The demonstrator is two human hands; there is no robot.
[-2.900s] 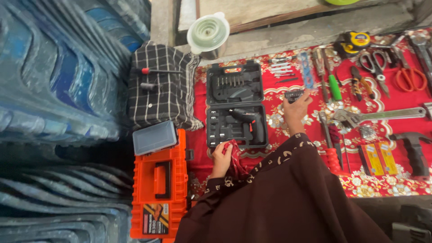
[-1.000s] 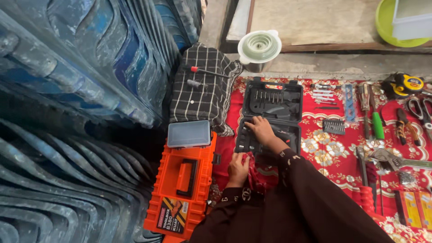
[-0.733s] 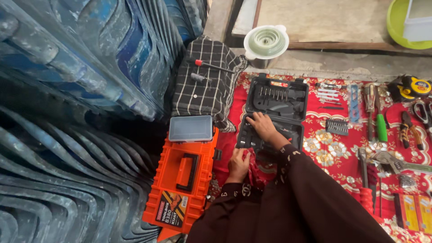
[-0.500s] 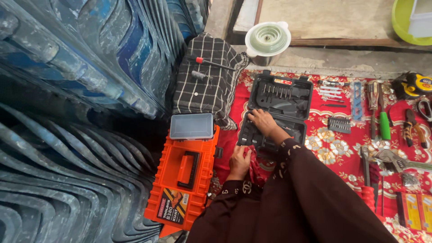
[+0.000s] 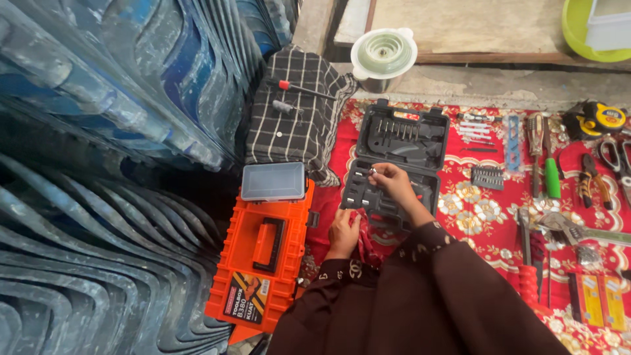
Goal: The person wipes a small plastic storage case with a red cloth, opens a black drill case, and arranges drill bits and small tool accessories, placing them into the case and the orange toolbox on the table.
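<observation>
An open black tool case (image 5: 407,141) lies on a red patterned cloth (image 5: 473,217). Its lid holds a row of bits, and its lower half is partly hidden by my arm. My right hand (image 5: 394,185) hovers over the lower half, fingertips pinched on a small silvery bit (image 5: 372,172). My left hand (image 5: 344,233) rests on the cloth at the case's near left corner and holds nothing. My dark brown sleeves fill the bottom of the view.
An orange toolbox (image 5: 263,256) with a clear-lidded parts box (image 5: 273,182) on it sits left of the case. Behind lie a checked cloth (image 5: 296,125) with screwdrivers and a white spool (image 5: 383,52). Bit holder (image 5: 488,177), green-handled screwdriver (image 5: 551,179), wrench (image 5: 578,230) and tape measure (image 5: 608,117) lie right. Stacked blue chairs (image 5: 98,131) wall the left.
My right hand came from the loose tools on the right to the black case and now pinches a small bit over its lower half. My left hand stayed by the case's corner.
</observation>
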